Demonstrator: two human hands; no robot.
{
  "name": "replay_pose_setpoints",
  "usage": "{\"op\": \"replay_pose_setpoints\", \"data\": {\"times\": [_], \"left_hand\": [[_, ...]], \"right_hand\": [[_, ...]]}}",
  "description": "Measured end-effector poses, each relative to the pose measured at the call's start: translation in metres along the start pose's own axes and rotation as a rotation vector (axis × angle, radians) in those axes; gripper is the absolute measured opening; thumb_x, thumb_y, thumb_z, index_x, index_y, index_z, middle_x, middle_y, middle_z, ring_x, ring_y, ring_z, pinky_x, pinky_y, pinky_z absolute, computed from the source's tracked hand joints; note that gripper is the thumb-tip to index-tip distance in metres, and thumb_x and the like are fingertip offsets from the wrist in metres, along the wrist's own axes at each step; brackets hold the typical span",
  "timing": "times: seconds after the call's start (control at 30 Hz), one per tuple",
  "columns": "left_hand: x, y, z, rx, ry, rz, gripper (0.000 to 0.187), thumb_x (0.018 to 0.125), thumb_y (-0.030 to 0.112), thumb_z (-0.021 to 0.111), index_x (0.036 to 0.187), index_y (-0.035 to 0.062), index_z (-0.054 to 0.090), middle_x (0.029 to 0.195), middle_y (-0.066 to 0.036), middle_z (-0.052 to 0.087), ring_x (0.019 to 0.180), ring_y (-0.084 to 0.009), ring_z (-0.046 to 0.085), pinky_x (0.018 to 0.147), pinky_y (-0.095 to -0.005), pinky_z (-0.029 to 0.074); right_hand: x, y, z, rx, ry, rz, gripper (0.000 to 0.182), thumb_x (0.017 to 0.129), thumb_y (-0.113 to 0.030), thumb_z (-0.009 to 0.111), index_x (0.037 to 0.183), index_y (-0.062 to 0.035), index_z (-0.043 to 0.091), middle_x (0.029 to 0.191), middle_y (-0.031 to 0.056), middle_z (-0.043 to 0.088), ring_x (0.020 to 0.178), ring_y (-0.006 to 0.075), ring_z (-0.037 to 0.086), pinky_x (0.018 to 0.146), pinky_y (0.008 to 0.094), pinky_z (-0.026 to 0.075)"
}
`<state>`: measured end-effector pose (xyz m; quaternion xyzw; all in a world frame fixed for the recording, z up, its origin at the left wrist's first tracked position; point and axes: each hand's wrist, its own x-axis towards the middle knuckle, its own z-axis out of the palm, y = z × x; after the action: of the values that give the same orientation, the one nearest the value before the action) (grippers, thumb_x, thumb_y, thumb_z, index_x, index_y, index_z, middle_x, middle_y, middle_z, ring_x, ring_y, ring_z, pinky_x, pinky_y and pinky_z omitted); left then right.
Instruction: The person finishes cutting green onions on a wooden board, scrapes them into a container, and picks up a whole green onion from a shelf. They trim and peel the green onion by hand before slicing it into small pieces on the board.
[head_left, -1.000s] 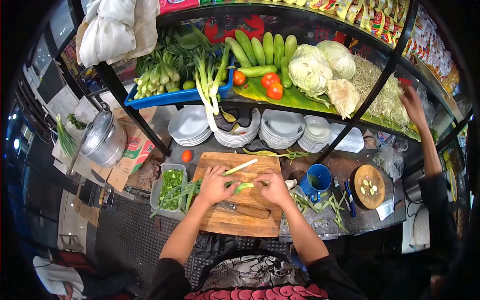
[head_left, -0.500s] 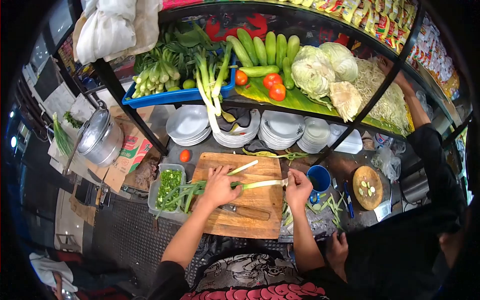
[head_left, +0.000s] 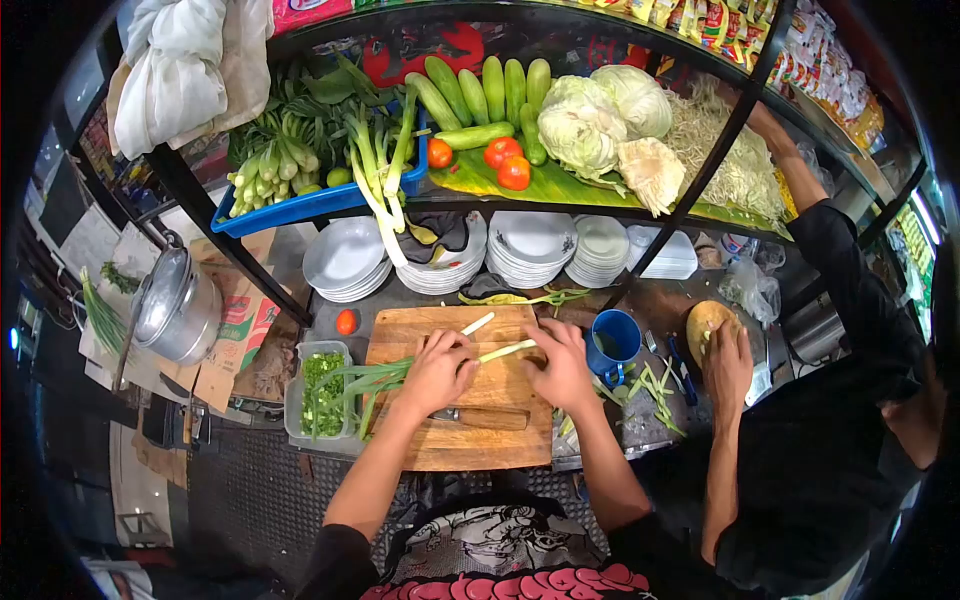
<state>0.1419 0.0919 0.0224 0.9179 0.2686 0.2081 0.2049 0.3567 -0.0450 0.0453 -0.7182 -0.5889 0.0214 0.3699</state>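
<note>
Head view: the fingers of the left hand (head_left: 440, 372) curl closed over a spring onion (head_left: 508, 350) above the middle of the cutting board (head_left: 470, 455), its green leaves trailing past the board's left edge. The right hand (head_left: 562, 370) is at the pale end near the board's right edge, index finger touching or almost touching it, thumb apart; I cannot tell whether anything is pinched. A second stalk (head_left: 478, 323) slants toward the board's far edge. On the board's near half lies a knife (head_left: 490, 418), handle to the right, blade beside the left wrist.

Just left of the board is a container (head_left: 291, 405) of chopped greens (head_left: 322, 385); a tomato (head_left: 346, 322) sits off its far left corner. To its right stand a blue mug (head_left: 613, 340) and loose trimmings (head_left: 655, 400); farther right, a co-worker's hand (head_left: 728, 370) covers part of a round board (head_left: 712, 318).

To handle the stalk well, I'd steady it lightly at the middle — squeezing could bruise it — and work the pale end with the fingertips. Keep the left wrist clear of the blade, and the leaves flat.
</note>
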Motion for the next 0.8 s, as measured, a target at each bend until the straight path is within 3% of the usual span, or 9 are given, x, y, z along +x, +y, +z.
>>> {"op": "replay_pose_setpoints", "data": {"times": [0.1, 0.13, 0.27, 0.37, 0.5, 0.63, 0.8], "left_hand": [[0.01, -0.005, -0.009, -0.059, -0.047, -0.009, 0.026, 0.089, 0.026, 0.08, 0.101, 0.0034, 0.081, 0.125, -0.012, 0.067, 0.121, -0.0319, 0.061, 0.104, -0.0459, 0.047], [0.012, -0.001, -0.02, -0.096, -0.044, -0.027, 0.026, 0.089, 0.025, 0.081, 0.101, 0.0029, 0.081, 0.126, -0.012, 0.068, 0.12, -0.0329, 0.062, 0.104, -0.0455, 0.048], [0.0, -0.003, -0.047, -0.136, -0.053, -0.064, 0.026, 0.086, 0.023, 0.083, 0.1, 0.0011, 0.081, 0.129, -0.014, 0.068, 0.121, -0.0361, 0.064, 0.104, -0.0442, 0.05], [-0.009, -0.02, -0.039, -0.169, -0.067, -0.103, 0.027, 0.083, 0.021, 0.086, 0.1, 0.0007, 0.081, 0.129, -0.015, 0.068, 0.121, -0.0368, 0.064, 0.104, -0.044, 0.05], [-0.009, -0.03, -0.032, -0.263, -0.071, -0.121, 0.026, 0.081, 0.018, 0.087, 0.1, 0.0007, 0.081, 0.13, -0.015, 0.069, 0.121, -0.0361, 0.064, 0.104, -0.0433, 0.05], [-0.011, -0.035, -0.029, -0.275, -0.049, -0.113, 0.026, 0.078, 0.017, 0.089, 0.097, 0.0008, 0.082, 0.13, -0.013, 0.07, 0.124, -0.0341, 0.062, 0.107, -0.0432, 0.049], [-0.012, -0.031, -0.032, -0.323, -0.025, -0.171, 0.025, 0.076, 0.013, 0.089, 0.096, -0.0008, 0.081, 0.132, -0.014, 0.069, 0.126, -0.0332, 0.061, 0.108, -0.0423, 0.049]], "right_hand": [[0.02, 0.02, 0.018, 0.007, -0.278, 0.042, 0.038, 0.08, -0.014, 0.08, 0.118, -0.0111, 0.077, 0.128, 0.012, 0.065, 0.122, 0.0365, 0.054, 0.105, 0.0478, 0.042], [0.023, 0.024, 0.02, 0.04, -0.286, 0.056, 0.027, 0.082, -0.018, 0.081, 0.108, -0.0112, 0.08, 0.127, 0.0093, 0.065, 0.121, 0.0346, 0.053, 0.104, 0.0491, 0.042], [0.028, 0.035, 0.013, -0.017, -0.386, 0.092, 0.031, 0.083, -0.021, 0.08, 0.113, -0.0152, 0.081, 0.127, 0.0091, 0.064, 0.125, 0.0336, 0.05, 0.106, 0.0501, 0.039], [0.03, 0.014, 0.008, -0.133, -0.22, 0.04, 0.033, 0.083, -0.023, 0.08, 0.116, -0.0165, 0.081, 0.127, 0.0104, 0.063, 0.129, 0.0338, 0.049, 0.107, 0.0501, 0.039], [0.027, -0.009, 0.033, 0.124, -0.256, -0.125, 0.038, 0.083, -0.019, 0.082, 0.12, -0.0157, 0.079, 0.123, 0.0122, 0.066, 0.125, 0.0345, 0.053, 0.109, 0.0473, 0.041], [0.028, -0.028, 0.061, 0.281, -0.4, -0.076, 0.038, 0.084, -0.019, 0.082, 0.121, -0.0135, 0.079, 0.118, 0.0117, 0.07, 0.119, 0.0328, 0.058, 0.11, 0.047, 0.042], [0.03, -0.022, 0.088, 0.299, -0.333, -0.035, 0.028, 0.086, -0.019, 0.081, 0.113, -0.014, 0.082, 0.104, 0.0079, 0.074, 0.116, 0.0326, 0.062, 0.106, 0.0541, 0.038]]}}
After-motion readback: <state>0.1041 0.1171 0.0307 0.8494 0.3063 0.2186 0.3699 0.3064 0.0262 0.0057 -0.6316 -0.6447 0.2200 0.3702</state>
